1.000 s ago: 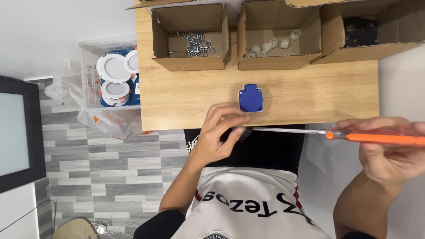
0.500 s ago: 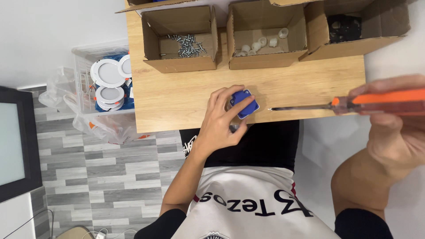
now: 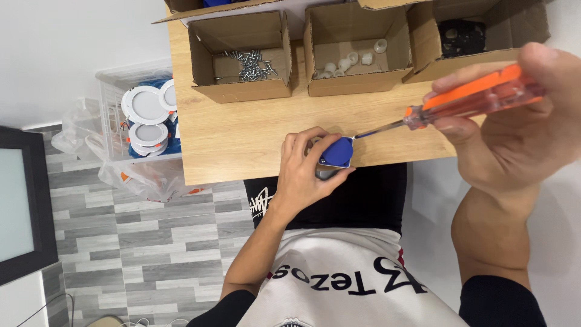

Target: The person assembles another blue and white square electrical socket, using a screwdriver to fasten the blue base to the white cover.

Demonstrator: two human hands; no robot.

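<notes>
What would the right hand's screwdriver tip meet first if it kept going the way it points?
The right hand aims the screwdriver down-left; its tip is already at the blue socket cover held by the left hand. Actual contact is unclear.

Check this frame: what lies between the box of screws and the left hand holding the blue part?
Only bare wooden tabletop lies between the box of screws and the left hand in the head view; nothing rests there.

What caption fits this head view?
Left hand steadies a blue socket at the wooden table edge; right hand points an orange-handled screwdriver at it.
</notes>
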